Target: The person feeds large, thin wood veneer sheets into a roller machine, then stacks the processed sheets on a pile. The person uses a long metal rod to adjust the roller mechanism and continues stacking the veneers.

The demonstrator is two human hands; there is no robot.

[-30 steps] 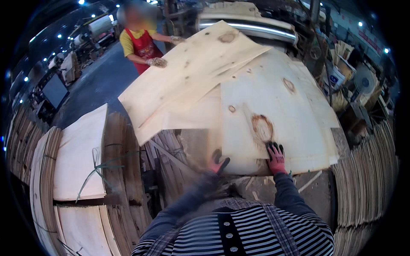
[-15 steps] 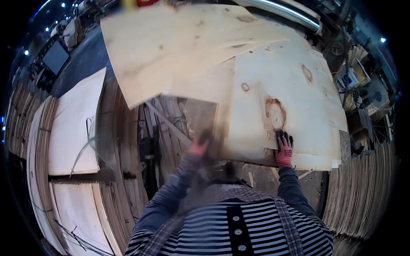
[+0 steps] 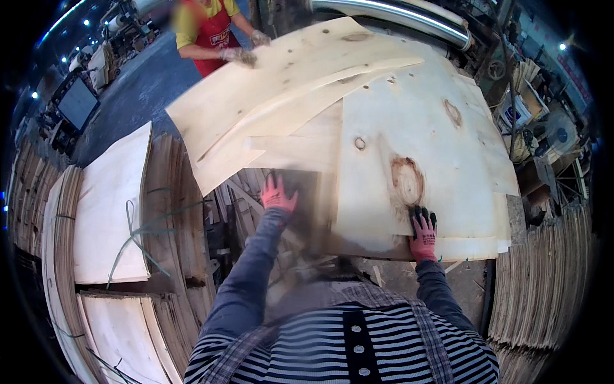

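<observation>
Pale wood veneer sheets [image 3: 377, 185] with brown knots lie spread in front of me. My right hand [image 3: 424, 235], in a pink glove with black fingertips, rests flat on the near edge, just below a large dark-ringed knot. My left hand [image 3: 279, 194], gloved alike, has its fingers spread over a darker patch [image 3: 300, 201] beside the sheets' left edge; whether it touches is unclear. Beyond it, another veneer sheet [image 3: 256, 96] lies slanted and partly folded over. A co-worker's gloved hands [image 3: 246, 54] are at that sheet's far edge.
Bound veneer stacks [image 3: 109, 211] stand on my left, tied with green strap [image 3: 134, 233]. A tall veneer stack [image 3: 540, 275] is at the right. Long metal rollers [image 3: 390, 19] run across the far side. The co-worker wears a red apron [image 3: 214, 38].
My left hand has moved left and away from me, its fingers now spread. The far sheet has shifted and creased, and the co-worker has come into view. My right hand stays on the veneer.
</observation>
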